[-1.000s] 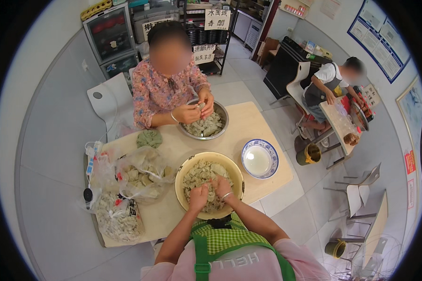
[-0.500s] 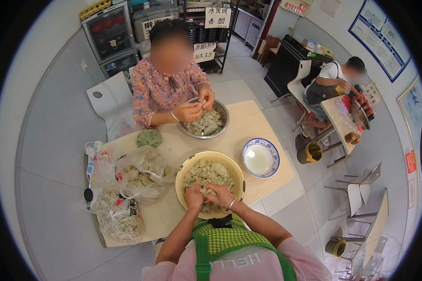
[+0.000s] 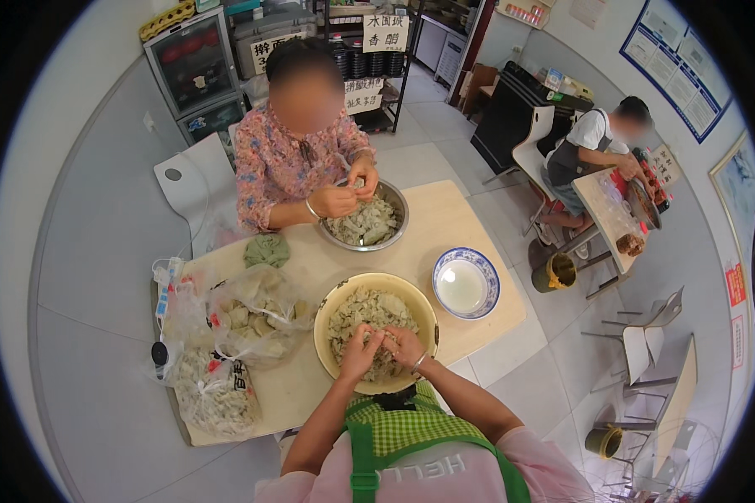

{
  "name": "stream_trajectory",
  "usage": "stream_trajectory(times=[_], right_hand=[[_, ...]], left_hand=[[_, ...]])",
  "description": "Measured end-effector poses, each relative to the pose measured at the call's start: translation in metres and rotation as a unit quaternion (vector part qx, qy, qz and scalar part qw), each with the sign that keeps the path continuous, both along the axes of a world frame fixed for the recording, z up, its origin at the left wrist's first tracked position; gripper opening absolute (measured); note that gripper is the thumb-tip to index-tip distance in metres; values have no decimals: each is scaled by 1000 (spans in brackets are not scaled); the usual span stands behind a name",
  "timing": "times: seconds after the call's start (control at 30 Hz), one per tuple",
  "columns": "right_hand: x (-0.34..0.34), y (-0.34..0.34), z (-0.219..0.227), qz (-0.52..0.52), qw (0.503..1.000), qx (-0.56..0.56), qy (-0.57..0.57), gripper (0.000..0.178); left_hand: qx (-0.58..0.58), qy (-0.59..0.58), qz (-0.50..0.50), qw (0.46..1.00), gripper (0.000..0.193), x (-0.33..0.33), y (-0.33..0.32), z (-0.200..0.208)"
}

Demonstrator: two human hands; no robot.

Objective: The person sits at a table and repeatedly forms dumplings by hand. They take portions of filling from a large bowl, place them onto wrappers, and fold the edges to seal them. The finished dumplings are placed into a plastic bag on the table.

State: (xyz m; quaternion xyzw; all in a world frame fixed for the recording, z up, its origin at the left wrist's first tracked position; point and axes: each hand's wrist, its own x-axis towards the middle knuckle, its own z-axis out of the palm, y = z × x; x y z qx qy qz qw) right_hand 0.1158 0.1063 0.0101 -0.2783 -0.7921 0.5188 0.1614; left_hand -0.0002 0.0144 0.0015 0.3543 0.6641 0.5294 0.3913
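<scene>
Left hand (image 3: 359, 352): bare; over the near half of the cream bowl, fingers curled, fingertips meeting the other hand's. Right hand (image 3: 404, 347): bare, silver bangle (image 3: 419, 360) at the wrist; fingers bent inward. Whether either grips a piece cannot be told; the fingers hide it.

Cream bowl (image 3: 429, 314): round, dark chips at the rim; on the table (image 3: 440, 218), at the near edge. Contents: grey-green pieces (image 3: 382, 303), heaped, below and beyond the hands.

Blue-and-white bowl (image 3: 491, 285): right of the cream bowl, apart from it; pale liquid inside.

Steel bowl (image 3: 403, 220): beyond the cream bowl; similar pieces inside; a co-worker's hands (image 3: 335, 201) together above its rim.

Clear bags (image 3: 256, 317), two: left of the cream bowl, both filled.

Green bundle (image 3: 266, 251): beyond the bags.
</scene>
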Motion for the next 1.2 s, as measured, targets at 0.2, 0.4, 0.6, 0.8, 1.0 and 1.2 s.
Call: stream_trajectory(times=[0.2,0.4,0.6,0.8,1.0,1.2], right_hand=[[-3,-8,-4,8,994,70,-78,25],[0,7,-30,-118,986,72,-88,26],[6,13,-15,-74,992,1,-100,31],[16,10,-21,-54,992,114,-28,36],[7,1,17,-142,965,-207,-75,18],[0,7,9,-120,979,-132,-96,16]], left_hand=[[-30,114,-13,993,27,3,-2,-1],[44,211,-53,975,22,3,-1,13],[-5,374,-2,927,14,-41,26,-7],[-211,411,-57,885,10,-52,62,-23],[-182,418,-62,888,10,-54,62,-33],[-97,269,47,957,26,-33,24,-5]])
